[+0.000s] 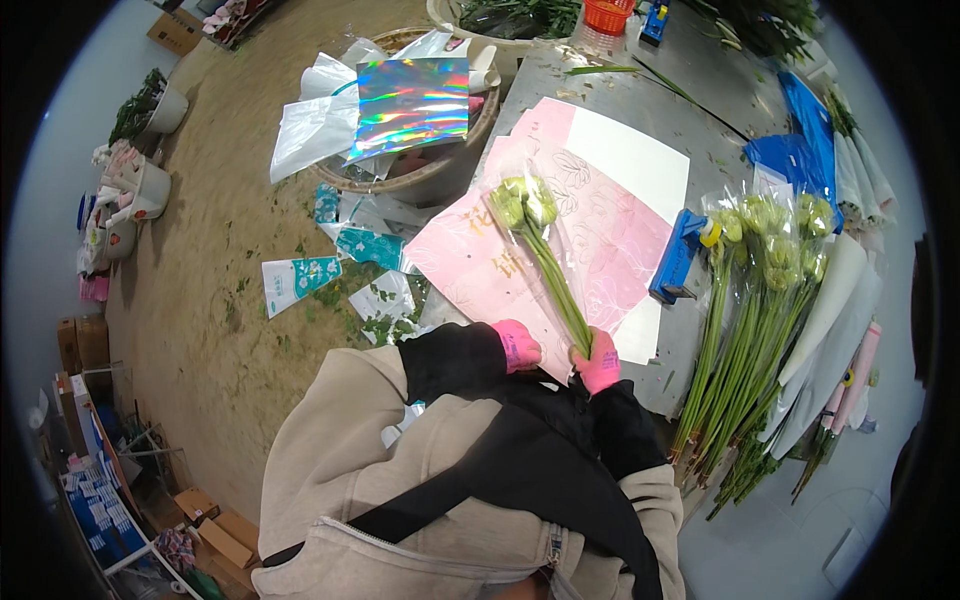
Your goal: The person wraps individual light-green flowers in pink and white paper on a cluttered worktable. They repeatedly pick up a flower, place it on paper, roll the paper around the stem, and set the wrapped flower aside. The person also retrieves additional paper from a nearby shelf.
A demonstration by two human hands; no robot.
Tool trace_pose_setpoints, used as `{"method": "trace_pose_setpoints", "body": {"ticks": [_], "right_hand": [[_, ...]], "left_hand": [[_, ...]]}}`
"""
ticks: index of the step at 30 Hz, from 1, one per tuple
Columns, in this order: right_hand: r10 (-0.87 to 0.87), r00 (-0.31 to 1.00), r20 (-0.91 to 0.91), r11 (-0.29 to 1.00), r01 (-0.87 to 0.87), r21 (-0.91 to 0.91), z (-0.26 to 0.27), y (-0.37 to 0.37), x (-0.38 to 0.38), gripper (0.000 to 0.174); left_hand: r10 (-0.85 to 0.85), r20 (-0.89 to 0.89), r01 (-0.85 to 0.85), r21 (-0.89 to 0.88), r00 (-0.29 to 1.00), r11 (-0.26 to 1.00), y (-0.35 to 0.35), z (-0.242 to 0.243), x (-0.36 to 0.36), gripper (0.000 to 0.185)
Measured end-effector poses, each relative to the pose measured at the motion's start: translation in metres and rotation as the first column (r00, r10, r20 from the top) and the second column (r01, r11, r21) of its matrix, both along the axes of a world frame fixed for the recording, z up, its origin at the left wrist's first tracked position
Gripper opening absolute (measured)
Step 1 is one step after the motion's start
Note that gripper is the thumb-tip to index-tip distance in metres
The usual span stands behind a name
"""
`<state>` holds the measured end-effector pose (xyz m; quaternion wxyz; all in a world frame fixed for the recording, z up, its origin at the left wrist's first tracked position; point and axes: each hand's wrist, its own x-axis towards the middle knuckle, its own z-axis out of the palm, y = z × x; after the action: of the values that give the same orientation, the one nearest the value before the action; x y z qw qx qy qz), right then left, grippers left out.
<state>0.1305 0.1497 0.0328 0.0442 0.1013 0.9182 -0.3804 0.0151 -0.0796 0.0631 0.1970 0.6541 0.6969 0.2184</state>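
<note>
My right hand (598, 361), in a pink glove, is closed around the long green stems of a small bunch of pale green flower buds (526, 202), perhaps lotus. Clear film covers the heads of the bunch. It lies slanted over a stack of pink printed wrapping paper (600, 232) with gold writing and a white sheet (630, 161) showing at the far side. At the near left edge of the paper is my left hand (519, 346), also pink-gloved, its fingers curled. Whether it pinches the paper is hidden.
The paper lies on a metal table (720, 112). A blue tape dispenser (675, 259) stands at its right, beside several more bunches of green buds (765, 300). Left of the table, a large tub (442, 176) overflows with plastic wrap and a holographic sheet (412, 105). Scraps litter the floor (225, 300).
</note>
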Motion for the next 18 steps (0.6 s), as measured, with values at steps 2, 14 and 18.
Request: {"method": "trace_pose_setpoints", "body": {"ticks": [2,14,18], "right_hand": [[0.019,1.000,0.019,0.997,-0.017,-0.072,0.007,-0.009,0.002,0.051],[0.143,0.973,0.179,0.956,-0.089,-0.281,0.004,-0.004,0.013,0.063],[-0.107,0.994,0.032,0.991,0.109,-0.075,0.033,-0.019,0.012,0.065]], "left_hand": [[-0.008,0.005,0.008,-0.030,1.000,1.000,0.001,-0.004,-0.001,0.012],[0.133,-0.078,-0.145,-0.185,0.988,0.972,0.049,-0.012,-0.032,0.020],[0.156,-0.093,-0.178,-0.321,0.983,0.930,0.070,-0.002,-0.049,0.028]]}}
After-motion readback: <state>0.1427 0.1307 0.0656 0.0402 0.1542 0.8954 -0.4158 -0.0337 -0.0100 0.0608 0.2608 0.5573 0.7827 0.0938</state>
